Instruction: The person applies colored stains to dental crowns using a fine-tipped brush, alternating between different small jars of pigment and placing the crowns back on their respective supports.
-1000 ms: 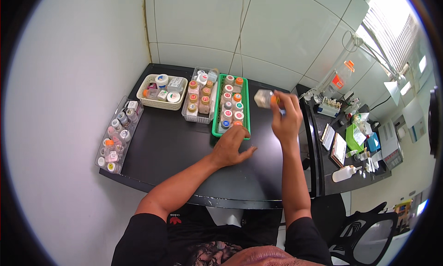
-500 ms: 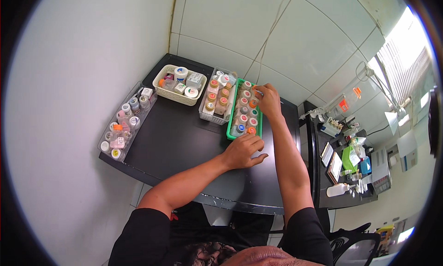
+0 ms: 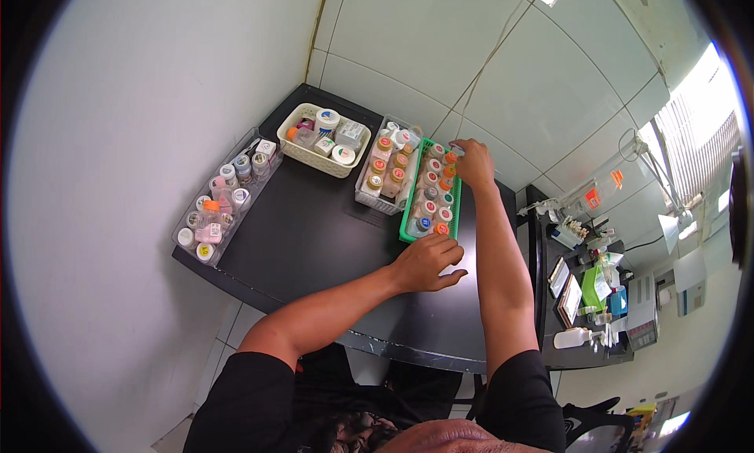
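Note:
A narrow green basket [image 3: 406,231] holds two rows of small bottles with white, orange, blue, grey and green caps. At its far end my right hand [image 3: 476,167] is closed, thumb and finger together around a small pale item that is mostly hidden. Beside the near end rests my left hand [image 3: 426,264], fingers loosely bent and thumb stretched out, with nothing in it. An orange-capped bottle [image 3: 441,229] stands in the basket close to those left fingers. Left of the green basket, a clear grey basket [image 3: 380,201] holds more bottles with orange, red and gold caps.
A cream basket [image 3: 314,161] of jars sits at the back of the black table [image 3: 306,233]. Along the left wall lies a clear tray [image 3: 228,245] with several jars and bottles. At right, a second dark bench carries a white bottle [image 3: 572,338] and a green box [image 3: 593,288].
My right hand has shifted slightly towards the basket's far end. The left hand has barely moved. The whole view has shifted, with the table's things appearing farther right.

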